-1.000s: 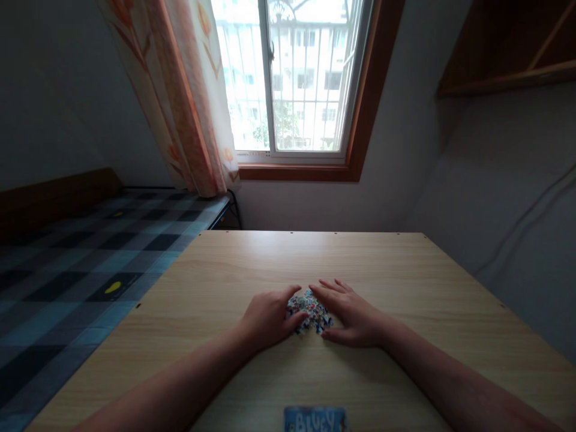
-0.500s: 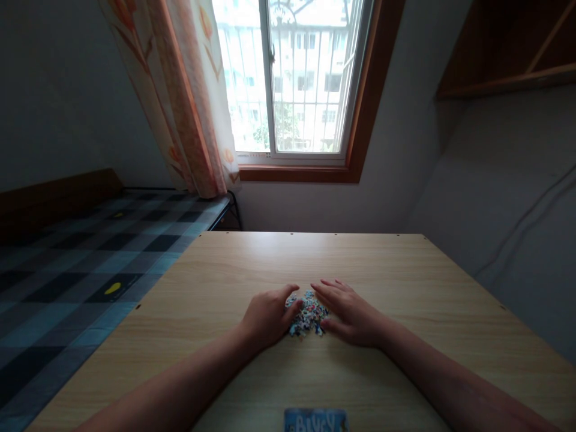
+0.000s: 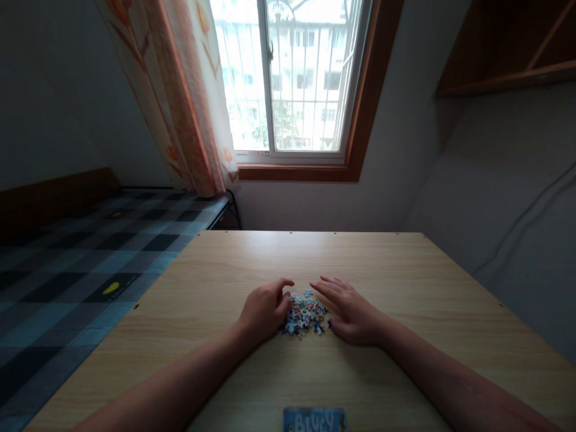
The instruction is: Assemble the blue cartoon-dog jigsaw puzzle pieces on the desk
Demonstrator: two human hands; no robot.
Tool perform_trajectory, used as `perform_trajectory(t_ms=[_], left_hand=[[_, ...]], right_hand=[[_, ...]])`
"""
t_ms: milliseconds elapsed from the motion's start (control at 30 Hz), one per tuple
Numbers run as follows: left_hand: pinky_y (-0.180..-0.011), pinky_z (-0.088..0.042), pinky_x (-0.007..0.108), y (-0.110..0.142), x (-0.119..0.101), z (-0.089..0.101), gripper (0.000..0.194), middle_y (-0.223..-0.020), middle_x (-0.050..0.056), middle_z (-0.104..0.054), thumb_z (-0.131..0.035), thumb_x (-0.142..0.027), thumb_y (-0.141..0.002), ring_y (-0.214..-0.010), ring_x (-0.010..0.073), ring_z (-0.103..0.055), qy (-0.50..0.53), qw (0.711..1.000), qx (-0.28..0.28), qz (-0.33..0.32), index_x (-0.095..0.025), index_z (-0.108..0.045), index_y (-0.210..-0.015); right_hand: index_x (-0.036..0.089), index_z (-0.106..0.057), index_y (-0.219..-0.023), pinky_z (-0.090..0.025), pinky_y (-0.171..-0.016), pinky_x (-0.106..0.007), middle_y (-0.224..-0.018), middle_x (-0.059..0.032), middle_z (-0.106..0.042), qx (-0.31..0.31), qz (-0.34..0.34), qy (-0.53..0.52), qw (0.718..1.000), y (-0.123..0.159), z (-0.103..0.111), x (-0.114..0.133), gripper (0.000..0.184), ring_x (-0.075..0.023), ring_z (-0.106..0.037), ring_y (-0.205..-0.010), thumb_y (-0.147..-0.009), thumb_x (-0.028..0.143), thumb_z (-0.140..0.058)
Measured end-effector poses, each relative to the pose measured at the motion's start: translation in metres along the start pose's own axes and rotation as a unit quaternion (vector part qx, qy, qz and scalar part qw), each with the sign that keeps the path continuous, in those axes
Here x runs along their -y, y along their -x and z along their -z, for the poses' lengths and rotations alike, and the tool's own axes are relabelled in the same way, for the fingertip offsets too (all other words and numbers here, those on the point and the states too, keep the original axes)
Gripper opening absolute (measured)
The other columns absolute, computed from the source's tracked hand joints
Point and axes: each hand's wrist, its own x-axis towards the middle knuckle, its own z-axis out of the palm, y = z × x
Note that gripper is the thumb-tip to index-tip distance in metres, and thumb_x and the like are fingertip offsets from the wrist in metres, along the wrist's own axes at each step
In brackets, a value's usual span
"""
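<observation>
A small heap of colourful jigsaw puzzle pieces (image 3: 306, 313) lies on the wooden table (image 3: 265, 258) between my hands. Against the heap's left side rests my left hand (image 3: 266, 307), fingers bent, thumb and index finger apart, with nothing visible in its grasp. My right hand (image 3: 350, 311) is flat at the heap's right side, fingers stretched out and thumb spread, near a few loose dark pieces. A blue box (image 3: 315, 419) lettered "BLUEY" sits at the near edge of the view, partly cut off.
To the left of the table stands a bed (image 3: 148, 264) with a checked cover. Beyond the far edge are a window (image 3: 306, 90) and a patterned curtain (image 3: 180, 102). A wooden shelf (image 3: 508, 84) hangs at the upper right, above a cable (image 3: 517, 231).
My left hand has drawn back a little to the left, its thumb off the top of the heap. The right thumb has pulled slightly away; more of the pieces show.
</observation>
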Motion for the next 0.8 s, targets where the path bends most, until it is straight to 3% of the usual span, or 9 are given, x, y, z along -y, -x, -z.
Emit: perform_trajectory(t_ms=[133, 333, 467, 633, 733, 800], left_hand=[[-0.096, -0.046, 0.039, -0.001, 0.004, -0.003, 0.032, -0.107, 0.007, -0.070, -0.055, -0.020, -0.083, -0.104, 0.0242, -0.061, -0.004, 0.997, -0.019, -0.077, -0.021, -0.069, -0.113], [-0.118, -0.027, 0.052, 0.002, 0.011, -0.011, 0.051, -0.153, 0.011, -0.045, -0.053, -0.048, -0.094, -0.142, 0.0310, -0.037, -0.070, 0.988, 0.066, -0.122, -0.026, -0.054, -0.140], [-0.121, -0.018, 0.055, 0.005, 0.010, -0.012, 0.055, -0.160, 0.009, -0.034, -0.041, -0.054, -0.099, -0.149, 0.0292, -0.027, -0.088, 0.975, 0.132, -0.156, -0.032, -0.043, -0.149], [-0.122, -0.015, 0.055, 0.006, 0.007, -0.007, 0.056, -0.161, 0.009, -0.032, -0.040, -0.055, -0.099, -0.150, 0.0292, -0.026, -0.093, 0.968, 0.155, -0.175, -0.032, -0.041, -0.150], [-0.122, -0.014, 0.056, 0.006, 0.006, -0.005, 0.058, -0.162, 0.010, -0.030, -0.043, -0.056, -0.098, -0.150, 0.0297, -0.025, -0.092, 0.965, 0.159, -0.189, -0.033, -0.039, -0.152], [-0.122, -0.015, 0.056, 0.007, 0.007, -0.004, 0.060, -0.162, 0.010, -0.029, -0.045, -0.056, -0.097, -0.150, 0.0301, -0.025, -0.091, 0.962, 0.163, -0.198, -0.033, -0.037, -0.153]], right_hand=[[0.025, -0.031, -0.156, -0.018, -0.120, -0.060, -0.157, -0.0081, -0.041, 0.008, -0.006, -0.009, 1.000, 0.000, 0.003, 0.002, 0.093, -0.0306, -0.027, -0.149, -0.066, 0.012, -0.051], [0.024, -0.032, -0.156, -0.018, -0.120, -0.060, -0.155, -0.0088, -0.044, 0.012, -0.008, -0.020, 1.000, -0.001, 0.001, -0.001, 0.095, -0.0314, -0.030, -0.148, -0.063, 0.012, -0.050], [0.023, -0.032, -0.155, -0.023, -0.120, -0.059, -0.151, -0.0098, -0.049, -0.009, -0.022, -0.002, 1.000, -0.001, -0.007, -0.006, 0.089, -0.0316, -0.035, -0.145, -0.070, 0.011, -0.051], [0.023, -0.042, -0.150, -0.034, -0.115, -0.057, -0.146, -0.0115, -0.055, -0.086, -0.044, -0.007, 0.995, -0.003, -0.011, -0.010, 0.069, -0.0307, -0.046, -0.138, -0.082, 0.013, -0.050], [0.024, -0.046, -0.146, -0.038, -0.114, -0.053, -0.142, -0.0098, -0.058, -0.118, -0.058, -0.037, 0.991, -0.004, -0.008, -0.011, 0.072, -0.0281, -0.049, -0.134, -0.076, 0.008, -0.048], [0.024, -0.046, -0.147, -0.034, -0.116, -0.053, -0.143, -0.0095, -0.057, -0.103, -0.056, -0.054, 0.992, -0.003, -0.005, -0.011, 0.079, -0.0281, -0.046, -0.137, -0.070, 0.008, -0.048]])
